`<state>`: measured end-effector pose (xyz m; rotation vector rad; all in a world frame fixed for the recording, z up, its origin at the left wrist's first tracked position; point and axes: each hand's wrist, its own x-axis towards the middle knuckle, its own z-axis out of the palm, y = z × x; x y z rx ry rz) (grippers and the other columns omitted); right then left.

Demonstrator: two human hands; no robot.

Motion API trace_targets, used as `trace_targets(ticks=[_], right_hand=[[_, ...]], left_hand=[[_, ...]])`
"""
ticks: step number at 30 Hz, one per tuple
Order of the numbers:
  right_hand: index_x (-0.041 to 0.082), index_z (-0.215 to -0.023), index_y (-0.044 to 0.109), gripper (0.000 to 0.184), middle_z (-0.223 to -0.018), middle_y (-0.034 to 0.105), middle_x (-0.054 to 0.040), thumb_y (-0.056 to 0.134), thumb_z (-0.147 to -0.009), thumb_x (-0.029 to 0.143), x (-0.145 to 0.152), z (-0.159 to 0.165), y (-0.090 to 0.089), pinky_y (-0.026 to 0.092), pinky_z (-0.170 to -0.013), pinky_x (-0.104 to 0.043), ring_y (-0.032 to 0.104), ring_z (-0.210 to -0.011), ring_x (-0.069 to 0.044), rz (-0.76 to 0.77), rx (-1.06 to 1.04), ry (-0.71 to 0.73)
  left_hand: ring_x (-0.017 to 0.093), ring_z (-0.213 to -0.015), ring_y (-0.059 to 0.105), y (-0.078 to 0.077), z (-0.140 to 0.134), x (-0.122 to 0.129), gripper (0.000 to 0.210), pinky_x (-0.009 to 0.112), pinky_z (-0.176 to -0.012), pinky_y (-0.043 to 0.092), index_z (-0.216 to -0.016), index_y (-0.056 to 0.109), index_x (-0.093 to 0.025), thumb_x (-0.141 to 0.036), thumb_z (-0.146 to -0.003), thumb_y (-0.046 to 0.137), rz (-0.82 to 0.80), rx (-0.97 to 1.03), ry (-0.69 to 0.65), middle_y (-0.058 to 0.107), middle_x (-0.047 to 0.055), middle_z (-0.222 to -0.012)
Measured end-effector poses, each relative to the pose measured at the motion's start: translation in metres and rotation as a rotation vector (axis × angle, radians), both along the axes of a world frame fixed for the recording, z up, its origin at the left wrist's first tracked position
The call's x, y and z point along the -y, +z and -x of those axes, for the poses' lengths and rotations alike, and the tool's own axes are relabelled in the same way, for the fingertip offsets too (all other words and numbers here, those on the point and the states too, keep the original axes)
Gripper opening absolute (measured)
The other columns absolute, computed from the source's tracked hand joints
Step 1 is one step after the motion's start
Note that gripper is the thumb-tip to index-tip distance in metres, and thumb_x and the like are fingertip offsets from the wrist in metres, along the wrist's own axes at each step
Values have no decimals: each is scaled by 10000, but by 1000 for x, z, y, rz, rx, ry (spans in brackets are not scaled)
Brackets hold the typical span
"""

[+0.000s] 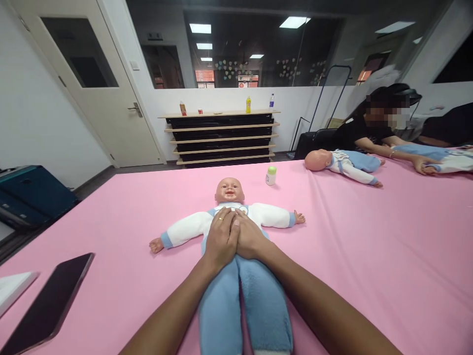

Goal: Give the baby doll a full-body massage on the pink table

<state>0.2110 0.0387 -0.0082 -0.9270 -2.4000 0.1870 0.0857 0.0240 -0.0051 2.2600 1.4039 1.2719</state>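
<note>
A baby doll (pixel 229 191) in a white and light-blue outfit lies on its back on the pink-covered table (pixel 351 256), arms spread and head away from me. My left hand (pixel 221 234) rests flat on the doll's chest, a ring on one finger. Beside it, my right hand (pixel 251 234) also lies on the chest, with the two hands touching at thumbs and fingertips. Fingers on both are stretched out, covering the front of the doll's top. Beyond the doll's outstretched arm stands a small white bottle (pixel 271 177) with a green cap.
Lower left are a dark phone (pixel 51 301) and a white box (pixel 15 288). Another doll (pixel 347 162) lies at the far right, where a co-worker (pixel 373 123) handles a further doll (pixel 451 158). Behind the table stands a shelf rack (pixel 221 135) with bottles on top.
</note>
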Motion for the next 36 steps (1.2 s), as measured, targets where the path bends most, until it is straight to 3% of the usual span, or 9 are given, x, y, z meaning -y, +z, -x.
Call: trace_targets(ticks=[5, 8, 12, 17, 19, 23, 25, 30, 36], right_hand=[[146, -1500, 308, 582, -1542, 331, -129, 392, -937, 268, -4, -1, -1, 154, -1205, -481, 266, -1442, -235, 66, 48, -161], [106, -1490, 324, 571, -1554, 297, -142, 360, -947, 279, -3, 0, -7, 181, -1197, -491, 253, -1450, -259, 84, 18, -281], [9, -1418, 410, 561, -1476, 400, -227, 378, -925, 274, 1, 1, -15, 275, -1160, -499, 368, -1390, -299, 102, -89, -500], [27, -1288, 538, 464, -1300, 574, -231, 387, -890, 212, 7, 1, -21, 355, -1102, -521, 505, -1259, -311, 17, -270, -674], [48, -1249, 559, 429, -1258, 599, -212, 390, -882, 191, 11, 0, -20, 389, -1074, -521, 526, -1221, -299, -104, -380, -623], [153, -1076, 626, 310, -1048, 671, -122, 410, -853, 147, 21, -3, -13, 484, -961, -482, 598, -1043, -249, -328, -517, -264], [177, -1041, 629, 296, -998, 675, -103, 420, -836, 134, 24, -3, -10, 506, -913, -478, 609, -991, -242, -354, -525, -160], [164, -1106, 612, 339, -1086, 665, -119, 426, -827, 110, 23, -2, -7, 491, -963, -486, 596, -1066, -239, -331, -528, -121], [161, -1140, 606, 347, -1115, 661, -118, 412, -856, 115, 17, -1, -10, 473, -1012, -479, 591, -1099, -233, -249, -463, -134]], left_hand=[[244, -1337, 419, -6, 1, 3, 392, 515, -1157, 295, -1312, 518, -170, -298, -965, 388, 6, 57, 59, 514, 122, -1392], [263, -1361, 387, -7, 1, 3, 411, 542, -1161, 271, -1327, 494, -151, -311, -961, 397, 1, 63, 116, 490, 146, -1409], [280, -1392, 347, -11, 0, 3, 459, 559, -1166, 251, -1371, 443, -118, -328, -966, 388, 10, 77, 179, 455, 177, -1435], [302, -1410, 319, -15, 4, -1, 499, 570, -1158, 252, -1410, 396, -94, -313, -962, 398, -52, 83, 273, 416, 199, -1463], [289, -1368, 390, -13, 8, -2, 446, 550, -1141, 296, -1361, 467, -100, -275, -958, 396, -116, 38, 218, 489, 190, -1406], [230, -1277, 508, -6, 17, -5, 361, 473, -1110, 372, -1242, 601, -187, -213, -932, 417, -167, -189, -212, 616, 114, -1285], [228, -1327, 465, -3, 18, -7, 390, 485, -1135, 337, -1276, 589, -211, -207, -916, 439, -119, -287, -322, 585, 98, -1342], [199, -1370, 417, -7, 16, -16, 436, 497, -1164, 287, -1356, 525, -243, -206, -945, 384, 18, -208, -222, 529, 68, -1411], [217, -1279, 505, -26, 16, -21, 369, 493, -1125, 359, -1240, 616, -203, -215, -936, 408, 19, 22, -9, 591, 86, -1330]])
